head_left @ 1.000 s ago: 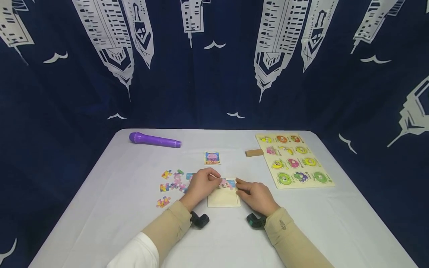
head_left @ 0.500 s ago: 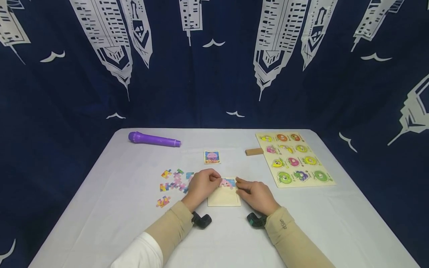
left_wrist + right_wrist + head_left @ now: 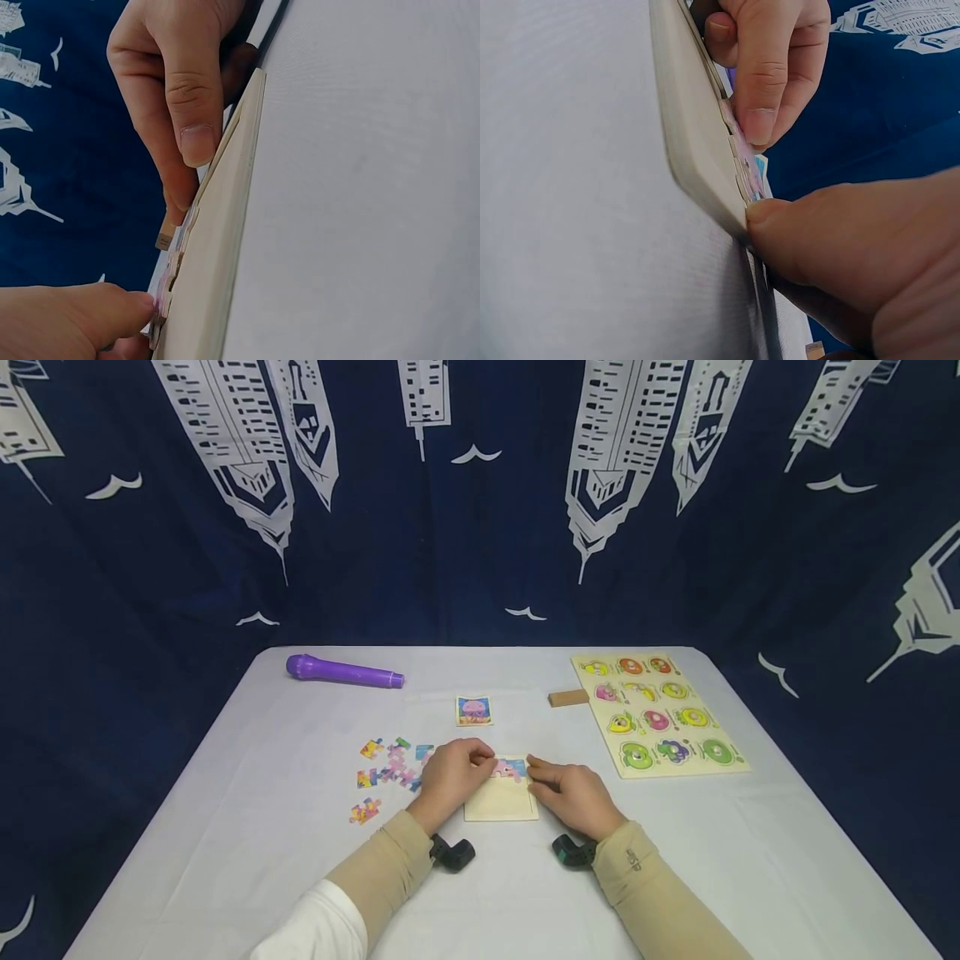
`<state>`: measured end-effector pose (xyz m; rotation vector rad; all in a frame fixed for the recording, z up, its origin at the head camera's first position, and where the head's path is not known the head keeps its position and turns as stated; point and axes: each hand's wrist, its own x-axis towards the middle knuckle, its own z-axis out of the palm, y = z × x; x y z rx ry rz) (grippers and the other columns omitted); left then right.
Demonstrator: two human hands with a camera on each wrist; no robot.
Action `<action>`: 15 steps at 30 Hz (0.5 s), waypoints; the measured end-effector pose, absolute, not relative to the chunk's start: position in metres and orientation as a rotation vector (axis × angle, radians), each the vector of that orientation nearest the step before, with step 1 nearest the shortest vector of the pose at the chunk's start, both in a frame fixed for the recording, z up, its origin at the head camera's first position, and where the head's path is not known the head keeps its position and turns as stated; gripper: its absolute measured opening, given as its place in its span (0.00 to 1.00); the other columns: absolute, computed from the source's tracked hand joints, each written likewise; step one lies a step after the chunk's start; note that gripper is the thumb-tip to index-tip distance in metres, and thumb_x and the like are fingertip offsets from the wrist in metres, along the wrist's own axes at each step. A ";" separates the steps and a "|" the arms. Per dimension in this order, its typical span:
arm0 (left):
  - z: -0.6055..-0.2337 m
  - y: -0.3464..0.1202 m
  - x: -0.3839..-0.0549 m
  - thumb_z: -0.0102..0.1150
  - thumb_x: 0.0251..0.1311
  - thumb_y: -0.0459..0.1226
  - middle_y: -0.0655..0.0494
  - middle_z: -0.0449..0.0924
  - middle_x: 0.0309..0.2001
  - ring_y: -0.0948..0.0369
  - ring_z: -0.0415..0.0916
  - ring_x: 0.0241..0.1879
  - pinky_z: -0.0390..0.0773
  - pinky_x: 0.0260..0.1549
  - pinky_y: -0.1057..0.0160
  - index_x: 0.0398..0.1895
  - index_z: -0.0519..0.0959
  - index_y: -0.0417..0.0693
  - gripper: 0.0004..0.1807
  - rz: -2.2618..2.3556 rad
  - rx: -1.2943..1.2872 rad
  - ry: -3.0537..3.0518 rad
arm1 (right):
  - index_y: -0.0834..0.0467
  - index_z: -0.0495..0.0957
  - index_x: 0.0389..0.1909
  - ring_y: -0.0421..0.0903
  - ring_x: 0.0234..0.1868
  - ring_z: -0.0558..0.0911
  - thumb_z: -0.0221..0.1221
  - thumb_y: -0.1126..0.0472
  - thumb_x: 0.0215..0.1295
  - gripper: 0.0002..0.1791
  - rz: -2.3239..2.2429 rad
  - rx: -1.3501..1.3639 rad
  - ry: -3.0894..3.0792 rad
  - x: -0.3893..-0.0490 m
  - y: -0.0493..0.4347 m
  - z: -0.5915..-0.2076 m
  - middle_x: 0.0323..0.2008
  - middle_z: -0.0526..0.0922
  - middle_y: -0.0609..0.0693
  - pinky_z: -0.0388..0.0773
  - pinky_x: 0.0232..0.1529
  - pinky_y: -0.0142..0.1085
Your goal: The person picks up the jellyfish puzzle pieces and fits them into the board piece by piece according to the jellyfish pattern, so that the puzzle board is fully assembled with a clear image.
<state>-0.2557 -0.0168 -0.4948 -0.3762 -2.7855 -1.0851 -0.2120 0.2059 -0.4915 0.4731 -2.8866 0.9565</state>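
Observation:
A shallow pale wooden puzzle tray [image 3: 500,803] lies on the table, with pink and blue jigsaw pieces [image 3: 512,769] along its far side. My left hand [image 3: 454,777] is at the tray's far left corner, thumb and forefinger tips pinching a pink puzzle piece [image 3: 742,145] in the top row. My right hand [image 3: 576,797] holds the tray's right edge, with the thumb [image 3: 780,225] against the rim and the forefinger reaching toward the far corner. The left hand hides the tray's upper left corner in the head view.
Several loose jigsaw pieces [image 3: 397,766] lie left of the tray. Behind it sits a small picture card [image 3: 473,711]. A purple toy microphone [image 3: 345,672] lies at the back left. At the right are a fruit puzzle board [image 3: 660,717] and a brown block [image 3: 568,698].
The left forearm has shifted slightly to the right, while its fingertips stay at the tray's far left corner. The right hand keeps its place at the right edge.

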 end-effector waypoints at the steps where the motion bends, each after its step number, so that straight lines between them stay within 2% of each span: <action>1: -0.495 -0.017 -0.255 0.70 0.63 0.44 0.67 0.86 0.31 0.67 0.80 0.31 0.74 0.28 0.64 0.37 0.88 0.59 0.03 -1.068 -0.386 -2.783 | 0.56 0.84 0.59 0.51 0.66 0.79 0.66 0.56 0.69 0.19 0.956 0.474 -2.886 -0.212 0.206 -0.491 0.65 0.80 0.47 0.75 0.65 0.51; 8: -0.495 -0.015 -0.250 0.69 0.65 0.44 0.63 0.84 0.38 0.63 0.81 0.38 0.78 0.34 0.63 0.39 0.90 0.59 0.04 -0.989 -0.508 -2.766 | 0.56 0.84 0.59 0.52 0.66 0.79 0.66 0.56 0.69 0.19 0.942 0.471 -2.887 -0.212 0.207 -0.492 0.65 0.80 0.47 0.75 0.65 0.51; 15: -0.496 -0.014 -0.247 0.70 0.64 0.46 0.66 0.82 0.43 0.65 0.81 0.38 0.74 0.29 0.67 0.41 0.91 0.62 0.06 -0.886 -0.666 -2.776 | 0.56 0.84 0.59 0.52 0.66 0.79 0.66 0.56 0.69 0.19 0.937 0.480 -2.879 -0.212 0.207 -0.493 0.65 0.80 0.47 0.75 0.65 0.52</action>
